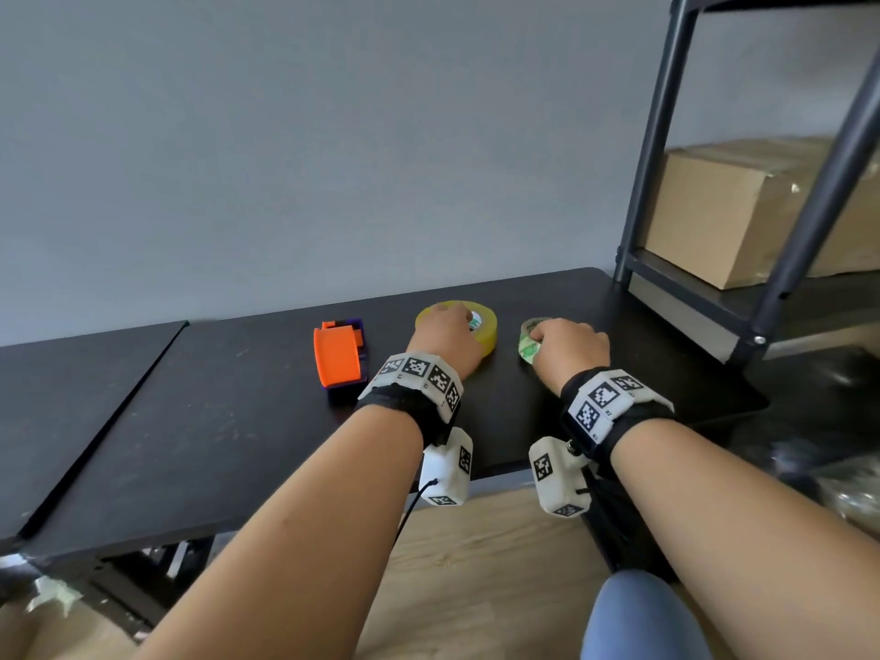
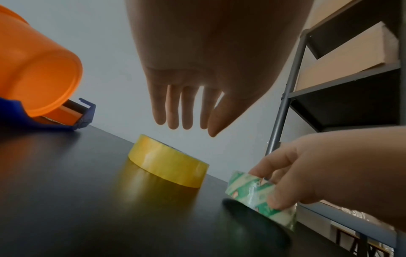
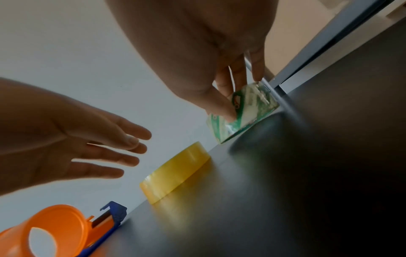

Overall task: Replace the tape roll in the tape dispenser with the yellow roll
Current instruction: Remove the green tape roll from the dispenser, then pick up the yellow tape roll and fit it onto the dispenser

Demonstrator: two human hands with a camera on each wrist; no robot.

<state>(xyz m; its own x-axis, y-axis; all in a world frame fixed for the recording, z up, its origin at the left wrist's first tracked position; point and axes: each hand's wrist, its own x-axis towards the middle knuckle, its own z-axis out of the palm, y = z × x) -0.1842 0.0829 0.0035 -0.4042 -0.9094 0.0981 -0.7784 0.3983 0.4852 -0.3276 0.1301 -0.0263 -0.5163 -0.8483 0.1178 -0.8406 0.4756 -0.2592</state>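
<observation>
The yellow tape roll (image 1: 481,326) (image 2: 169,163) (image 3: 175,172) lies flat on the black table (image 1: 238,421). My left hand (image 1: 447,343) (image 2: 189,111) (image 3: 92,153) hovers just above it with straight, spread fingers and holds nothing. To its right, my right hand (image 1: 566,350) (image 2: 307,173) (image 3: 219,73) pinches a green-and-white patterned tape roll (image 1: 527,347) (image 2: 252,193) (image 3: 248,107), tilted with one edge at the tabletop. The orange-and-blue tape dispenser (image 1: 339,357) (image 2: 39,83) (image 3: 54,231) lies left of both hands with no roll on its orange hub.
A dark metal shelf unit (image 1: 781,221) stands at the table's right end with a cardboard box (image 1: 743,212) on it. The grey wall (image 1: 333,135) runs close behind the table. A seam (image 1: 109,426) splits the tabletop at the left.
</observation>
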